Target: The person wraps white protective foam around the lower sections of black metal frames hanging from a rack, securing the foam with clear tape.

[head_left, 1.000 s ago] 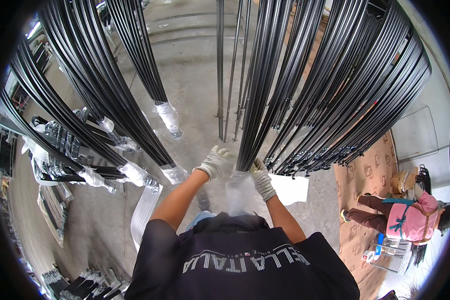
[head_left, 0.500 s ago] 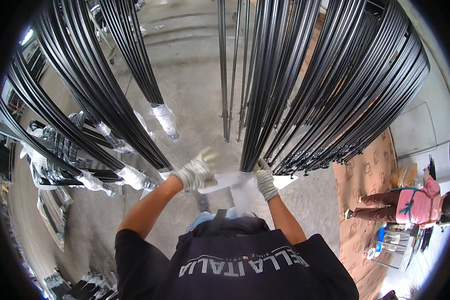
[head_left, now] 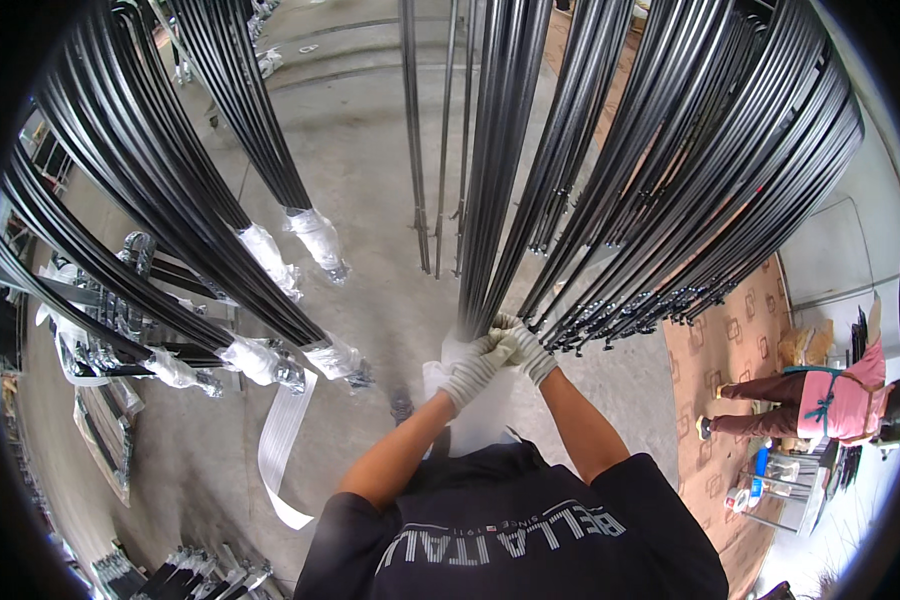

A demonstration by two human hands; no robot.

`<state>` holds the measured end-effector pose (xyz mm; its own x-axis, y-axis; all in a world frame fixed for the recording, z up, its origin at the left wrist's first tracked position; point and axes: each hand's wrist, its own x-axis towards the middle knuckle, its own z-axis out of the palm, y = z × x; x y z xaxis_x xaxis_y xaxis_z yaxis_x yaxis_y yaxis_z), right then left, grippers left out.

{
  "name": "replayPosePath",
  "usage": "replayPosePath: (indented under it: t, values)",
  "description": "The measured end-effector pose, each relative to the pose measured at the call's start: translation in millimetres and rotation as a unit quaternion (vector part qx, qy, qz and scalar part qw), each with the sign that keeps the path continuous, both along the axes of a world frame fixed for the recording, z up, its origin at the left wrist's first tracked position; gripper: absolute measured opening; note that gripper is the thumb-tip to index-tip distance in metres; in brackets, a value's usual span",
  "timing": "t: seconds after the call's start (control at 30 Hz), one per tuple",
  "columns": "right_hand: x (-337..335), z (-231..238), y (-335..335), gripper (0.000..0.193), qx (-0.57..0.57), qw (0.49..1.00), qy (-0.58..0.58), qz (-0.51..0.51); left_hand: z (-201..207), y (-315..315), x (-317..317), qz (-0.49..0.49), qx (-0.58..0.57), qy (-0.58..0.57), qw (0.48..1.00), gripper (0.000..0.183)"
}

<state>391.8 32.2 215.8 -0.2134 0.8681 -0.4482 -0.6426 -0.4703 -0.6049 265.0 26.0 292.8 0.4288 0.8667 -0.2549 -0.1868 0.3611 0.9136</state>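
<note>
Both my hands meet at the lower end of a bundle of long black metal rods (head_left: 492,180). My left hand (head_left: 478,375), in a pale striped work glove, is closed at the front of the bundle on a thin, translucent white wrapping sheet (head_left: 458,352). My right hand (head_left: 530,350), gloved the same way, curls around the right side of the rod ends. The two hands touch, and part of the sheet hangs below them. The glove fingers partly hide the rod tips and the sheet's edge.
Rod bundles with wrapped white ends (head_left: 315,240) hang at left. Several bare black rods (head_left: 670,200) crowd the right. A white strip (head_left: 275,450) trails at lower left. A person in pink (head_left: 835,405) stands far right by a small metal cart (head_left: 795,490).
My left hand has moved right, from beside the bundle to meet my right hand at the rod ends. The sheet is now drawn against the bundle. The view has shifted slightly.
</note>
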Motion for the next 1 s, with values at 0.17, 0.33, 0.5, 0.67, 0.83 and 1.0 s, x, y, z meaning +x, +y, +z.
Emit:
replayPosePath:
  t: [0.17, 0.33, 0.5, 0.67, 0.83, 1.0]
  values:
    - [14.2, 14.1, -11.9, 0.012, -0.016, 0.994, -0.076, -0.073, -3.6, -8.7, 11.4, -0.002, -0.067, -0.092, 0.994, 0.014]
    - [6.4, 2.7, -62.6, 0.019, -0.01, 0.952, -0.11, -0.284, -43.4, -19.4, 20.9, 0.042, -0.219, -0.266, 0.938, 0.021]
    - [-8.1, -13.6, -72.0, 0.036, -0.03, 0.959, -0.066, -0.273, -35.2, -3.0, 32.9, 0.049, -0.269, -0.214, 0.938, 0.021]
    - [-8.8, -34.9, -59.1, 0.033, -0.022, 0.922, -0.258, -0.287, -28.5, 20.2, 52.7, -0.017, -0.204, -0.085, 0.975, 0.011]
    - [-6.8, -33.8, -70.5, 0.03, -0.089, 0.803, -0.576, -0.122, -39.5, 43.4, 50.7, -0.087, 0.028, 0.073, 0.993, 0.017]
    - [8.4, 9.4, -80.8, 0.024, -0.084, 0.677, -0.731, -0.015, -30.4, 38.2, 76.7, 0.074, 0.145, 0.308, 0.937, 0.029]
